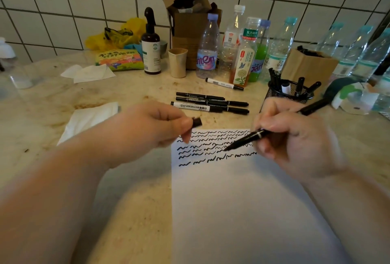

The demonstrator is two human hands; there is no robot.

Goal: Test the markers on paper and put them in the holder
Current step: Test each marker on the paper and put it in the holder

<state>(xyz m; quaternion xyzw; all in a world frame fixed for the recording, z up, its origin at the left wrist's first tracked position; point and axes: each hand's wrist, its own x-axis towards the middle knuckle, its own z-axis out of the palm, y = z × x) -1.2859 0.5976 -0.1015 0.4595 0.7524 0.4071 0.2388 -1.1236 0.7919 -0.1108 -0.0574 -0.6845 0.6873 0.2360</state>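
One black marker [251, 137] gripped in right hand [295, 135], tip on scribbled paper [242, 200]; cap [196, 121] pinched in left hand [147, 128]; risk: ink smearing under resting fingers.

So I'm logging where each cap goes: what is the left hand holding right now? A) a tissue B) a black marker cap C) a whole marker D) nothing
B: the left hand pinches a small black cap at its fingertips, while the right hand holds the uncapped marker on the paper.
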